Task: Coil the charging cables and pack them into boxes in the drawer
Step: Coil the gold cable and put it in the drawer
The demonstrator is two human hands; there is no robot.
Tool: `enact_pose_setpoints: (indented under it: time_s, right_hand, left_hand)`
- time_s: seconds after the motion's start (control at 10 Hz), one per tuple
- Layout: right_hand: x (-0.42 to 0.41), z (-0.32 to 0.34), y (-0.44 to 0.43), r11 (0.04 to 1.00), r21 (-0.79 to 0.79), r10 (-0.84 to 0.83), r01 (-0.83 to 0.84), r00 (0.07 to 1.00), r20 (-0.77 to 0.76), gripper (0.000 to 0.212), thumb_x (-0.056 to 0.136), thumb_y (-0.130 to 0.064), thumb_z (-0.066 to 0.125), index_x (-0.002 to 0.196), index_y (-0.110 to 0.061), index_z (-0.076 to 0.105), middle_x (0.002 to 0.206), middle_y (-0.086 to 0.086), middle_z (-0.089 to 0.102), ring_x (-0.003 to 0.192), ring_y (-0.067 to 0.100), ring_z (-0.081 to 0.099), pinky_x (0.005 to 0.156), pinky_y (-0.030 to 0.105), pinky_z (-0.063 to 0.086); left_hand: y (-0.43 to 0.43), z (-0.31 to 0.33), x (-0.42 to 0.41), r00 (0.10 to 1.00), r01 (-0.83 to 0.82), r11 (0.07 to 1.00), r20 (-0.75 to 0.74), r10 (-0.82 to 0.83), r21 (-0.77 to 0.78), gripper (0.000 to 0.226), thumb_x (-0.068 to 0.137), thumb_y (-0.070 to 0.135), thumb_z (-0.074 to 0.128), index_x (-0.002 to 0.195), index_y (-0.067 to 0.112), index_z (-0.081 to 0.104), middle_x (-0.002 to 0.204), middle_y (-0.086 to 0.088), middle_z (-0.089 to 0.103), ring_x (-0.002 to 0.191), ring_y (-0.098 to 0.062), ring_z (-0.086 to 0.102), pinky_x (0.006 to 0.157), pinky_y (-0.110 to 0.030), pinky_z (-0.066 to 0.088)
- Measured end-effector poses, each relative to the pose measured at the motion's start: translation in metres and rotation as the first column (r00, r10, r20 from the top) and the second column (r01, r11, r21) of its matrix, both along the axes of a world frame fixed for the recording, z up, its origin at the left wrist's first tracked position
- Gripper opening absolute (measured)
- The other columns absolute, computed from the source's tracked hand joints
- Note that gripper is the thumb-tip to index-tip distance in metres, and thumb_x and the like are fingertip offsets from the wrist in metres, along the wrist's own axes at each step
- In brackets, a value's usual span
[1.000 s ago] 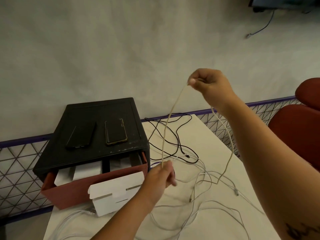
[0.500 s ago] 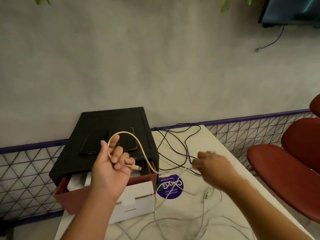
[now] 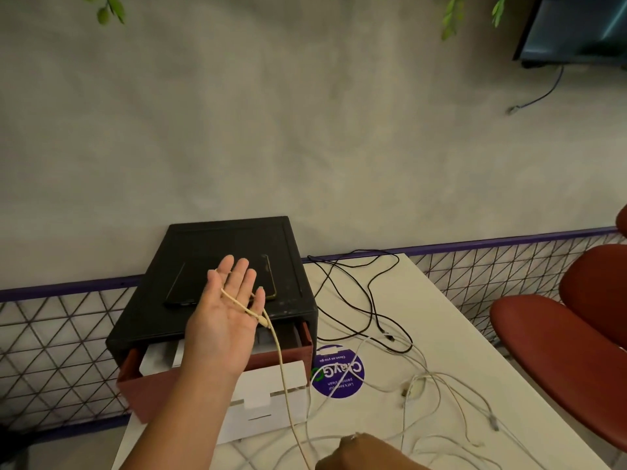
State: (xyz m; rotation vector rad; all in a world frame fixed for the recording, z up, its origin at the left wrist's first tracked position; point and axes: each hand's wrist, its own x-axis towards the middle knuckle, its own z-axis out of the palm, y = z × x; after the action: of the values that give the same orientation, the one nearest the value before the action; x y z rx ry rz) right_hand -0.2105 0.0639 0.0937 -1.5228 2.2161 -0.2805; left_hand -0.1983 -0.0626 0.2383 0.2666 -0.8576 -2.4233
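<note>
My left hand [image 3: 225, 320] is raised over the black cabinet [image 3: 230, 235], palm flat and fingers straight. A beige charging cable [image 3: 283, 374] crosses the palm, its end caught between the fingers. It drops down to my right hand [image 3: 359, 451], which is closed on it at the bottom edge. The red drawer [image 3: 149, 388] stands pulled out, with white boxes [image 3: 159, 356] inside. An open white box [image 3: 271, 401] lies in front of the drawer on the table [image 3: 441, 320].
Two phones [image 3: 183, 286] lie on the cabinet top. Black cables [image 3: 359, 293] and several white cables [image 3: 441, 405] are tangled on the table beside a purple sticker [image 3: 339, 374]. Red chairs [image 3: 559, 337] stand to the right. A wire mesh rail [image 3: 57, 337] runs behind.
My left hand has flattened out with the cable laid across its palm. My right hand has dropped from mid-table to the bottom edge, drawing the cable down.
</note>
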Motion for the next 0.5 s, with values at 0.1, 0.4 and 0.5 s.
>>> enact_pose_setpoints:
  time_s: [0.1,0.4,0.5]
  right_hand:
    - [0.066,-0.041,-0.106,0.999,0.011,0.047,-0.047,0.999,-0.027,0.026,0.098,-0.012,0.039,0.112,-0.005,0.060,0.106,0.014,0.060,0.084,0.019,0.040,0.058,0.023,0.030]
    - [0.011,0.133,0.115,0.962,-0.231,-0.095,0.147,0.970,0.225,0.024,0.098,-0.020,0.043,0.104,-0.005,0.062,0.087,0.004,0.060,0.087,0.008,0.058,0.064,0.000,0.034]
    - [-0.002,0.169,0.104,0.926,-0.297,-0.066,0.234,0.874,0.481,0.023,0.094,-0.026,0.048,0.080,-0.027,0.066,0.065,-0.013,0.052,0.063,-0.004,0.046,0.060,0.006,0.034]
  left_hand:
    - [0.000,-0.002,-0.001,1.000,0.001,0.997,0.016,0.000,-0.073,0.031,0.098,0.036,0.033,0.108,0.024,0.060,0.126,0.001,0.059,0.113,-0.015,0.054,0.093,-0.036,0.042]
    - [0.014,-0.037,0.005,0.958,0.167,0.298,0.226,0.175,-0.940,0.021,0.095,0.028,0.046,0.091,0.039,0.064,0.104,0.026,0.061,0.100,0.015,0.054,0.077,-0.002,0.040]
    - [0.017,-0.054,0.010,0.895,0.419,0.173,0.437,0.083,-0.891,0.029,0.095,0.030,0.049,0.074,0.037,0.068,0.080,0.020,0.067,0.086,0.001,0.062,0.071,-0.013,0.043]
